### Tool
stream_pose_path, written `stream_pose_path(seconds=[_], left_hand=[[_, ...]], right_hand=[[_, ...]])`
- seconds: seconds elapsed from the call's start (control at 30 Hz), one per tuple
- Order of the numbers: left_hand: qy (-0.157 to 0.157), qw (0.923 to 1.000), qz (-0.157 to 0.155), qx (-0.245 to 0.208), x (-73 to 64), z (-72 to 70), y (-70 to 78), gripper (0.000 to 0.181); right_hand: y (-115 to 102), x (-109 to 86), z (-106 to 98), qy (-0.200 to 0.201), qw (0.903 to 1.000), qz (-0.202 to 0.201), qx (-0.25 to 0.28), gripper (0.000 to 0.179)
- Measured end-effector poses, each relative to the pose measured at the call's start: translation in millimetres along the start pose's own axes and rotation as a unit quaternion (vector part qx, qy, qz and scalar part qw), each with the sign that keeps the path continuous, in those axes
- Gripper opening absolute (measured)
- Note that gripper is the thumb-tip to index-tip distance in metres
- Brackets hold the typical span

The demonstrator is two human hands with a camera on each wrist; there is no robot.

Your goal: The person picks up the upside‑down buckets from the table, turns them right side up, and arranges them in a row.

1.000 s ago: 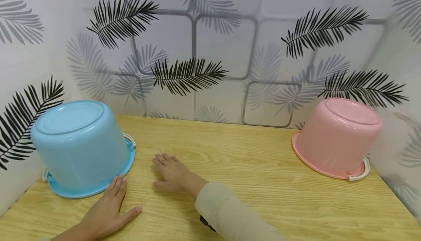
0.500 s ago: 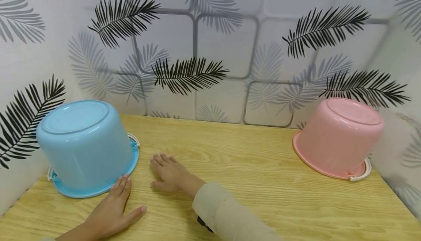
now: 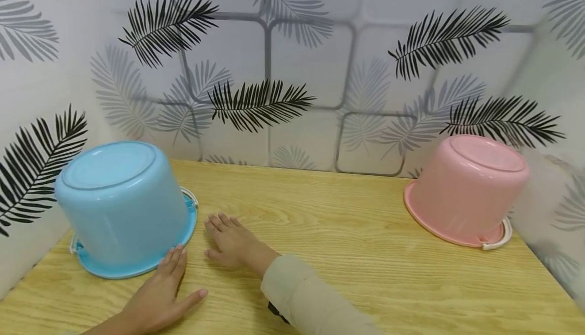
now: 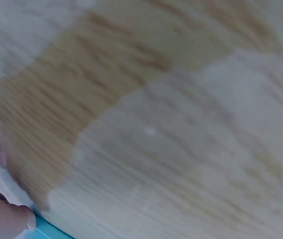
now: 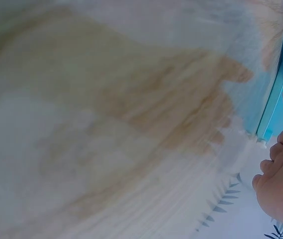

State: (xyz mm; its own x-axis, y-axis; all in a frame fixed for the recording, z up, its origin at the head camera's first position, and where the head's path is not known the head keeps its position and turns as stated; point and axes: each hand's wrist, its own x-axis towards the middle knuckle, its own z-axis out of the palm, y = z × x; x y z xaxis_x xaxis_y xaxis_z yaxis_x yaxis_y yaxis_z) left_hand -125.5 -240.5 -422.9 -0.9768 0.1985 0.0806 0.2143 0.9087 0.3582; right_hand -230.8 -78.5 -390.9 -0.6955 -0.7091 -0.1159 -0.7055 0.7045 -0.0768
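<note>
An upside-down blue bucket [image 3: 125, 213] stands on the wooden table at the left, its white handle [image 3: 191, 194] showing by the rim. Straight fingers of my left hand [image 3: 157, 294] touch the near right part of that rim, with the thumb spread away. My right hand [image 3: 235, 243] is held flat, palm down, just right of the bucket and apart from it in the head view. In the left wrist view a bit of turquoise rim [image 4: 49, 230] shows beside the fingers. The right wrist view has the same rim [image 5: 270, 107] beyond my right hand.
A pink bucket [image 3: 470, 193], also upside down, stands at the table's right side near the wall. Bare wooden table [image 3: 338, 213] lies between the two buckets. Leaf-patterned walls [image 3: 301, 142] rise behind and at both sides.
The blue bucket has slid a little to the right, with my left hand moving along at its rim. My right hand has shifted slightly left, closer to the bucket.
</note>
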Motion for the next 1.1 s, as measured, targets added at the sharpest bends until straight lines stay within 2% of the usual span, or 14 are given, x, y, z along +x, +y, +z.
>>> stream_pose_path(seconds=[0.23,0.5,0.67,0.93,1.1], left_hand=[[0.007,0.9999,0.011,0.004,-1.4,2.5,4.7,0.095],[0.0,0.9999,0.014,0.001,-1.2,1.5,9.0,0.095],[-0.001,0.9997,0.023,-0.008,-0.7,0.6,14.5,0.092],[-0.04,0.9982,0.016,-0.041,-1.1,1.0,21.0,0.094],[-0.046,0.9979,0.013,-0.043,-0.9,2.3,21.3,0.095]], right_hand=[[-3,1.6,0,-0.002,0.9999,-0.001,-0.016,0.063],[-5,1.9,3,-0.008,0.9993,-0.016,-0.034,0.062],[-6,1.9,3,-0.007,0.9995,-0.009,-0.03,0.063],[-3,-2.1,2,-0.013,0.9999,0.004,0.0,0.062],[0,-2.5,3,-0.013,0.9999,-0.001,0.001,0.061]])
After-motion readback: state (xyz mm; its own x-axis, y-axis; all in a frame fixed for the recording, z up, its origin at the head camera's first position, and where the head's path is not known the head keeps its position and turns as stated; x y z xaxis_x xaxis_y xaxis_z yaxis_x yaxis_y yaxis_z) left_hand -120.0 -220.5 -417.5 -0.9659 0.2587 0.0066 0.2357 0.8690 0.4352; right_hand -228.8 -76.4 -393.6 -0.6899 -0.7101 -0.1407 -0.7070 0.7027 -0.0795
